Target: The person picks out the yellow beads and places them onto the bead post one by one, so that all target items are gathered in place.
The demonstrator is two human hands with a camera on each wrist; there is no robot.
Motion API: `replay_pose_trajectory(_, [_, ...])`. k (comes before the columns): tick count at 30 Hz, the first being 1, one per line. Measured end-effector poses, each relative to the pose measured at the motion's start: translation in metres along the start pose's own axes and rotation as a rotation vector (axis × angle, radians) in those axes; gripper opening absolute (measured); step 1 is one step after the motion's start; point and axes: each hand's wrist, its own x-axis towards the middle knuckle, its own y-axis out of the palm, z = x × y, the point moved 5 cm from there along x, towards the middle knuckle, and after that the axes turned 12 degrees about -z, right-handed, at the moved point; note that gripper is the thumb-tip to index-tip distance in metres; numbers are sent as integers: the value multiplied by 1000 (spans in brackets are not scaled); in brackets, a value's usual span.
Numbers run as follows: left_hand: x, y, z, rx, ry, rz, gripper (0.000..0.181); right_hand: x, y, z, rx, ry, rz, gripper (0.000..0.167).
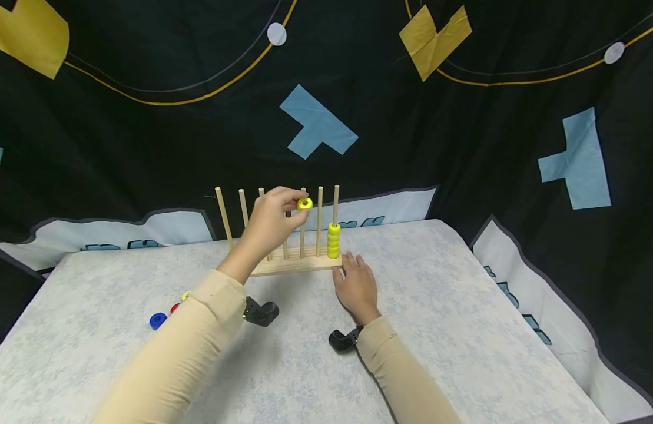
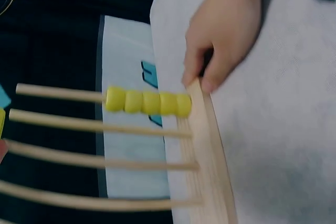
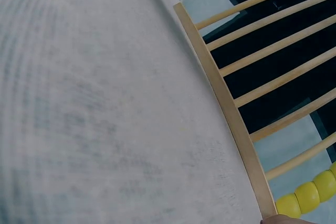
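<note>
My left hand (image 1: 273,215) is raised over a wooden peg rack and pinches a yellow bead (image 1: 301,205) between thumb and fingertips, close to the upper ends of the rods. The rack has a flat pale base (image 1: 300,265) with several upright rods; its rightmost rod carries a stack of yellow beads (image 1: 333,242). In the left wrist view, my right hand (image 2: 226,30) grips the end of the base beside that stack, thumb on one side and fingers on the other. Only a sliver of the right hand shows in the right wrist view, by the base end.
Loose beads lie on the pale table (image 1: 437,306) at the left: a blue one (image 1: 158,320), a red one (image 1: 175,307) and a yellow one (image 1: 186,295), partly behind the left sleeve. A dark decorated curtain (image 1: 199,147) hangs behind the table.
</note>
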Motion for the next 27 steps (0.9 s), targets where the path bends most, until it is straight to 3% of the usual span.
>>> replay_pose_trajectory(4, [12, 15, -12, -28, 20, 0, 35, 1, 1, 0, -2, -5, -2, 55])
replay_pose_trajectory(13, [35, 39, -30, -10, -5, -18, 38, 2, 2, 1, -17, -22, -10, 52])
replay_pose_trajectory(27, [42, 63, -26, 43, -104, 9, 40, 1, 2, -2, -13, -18, 3, 55])
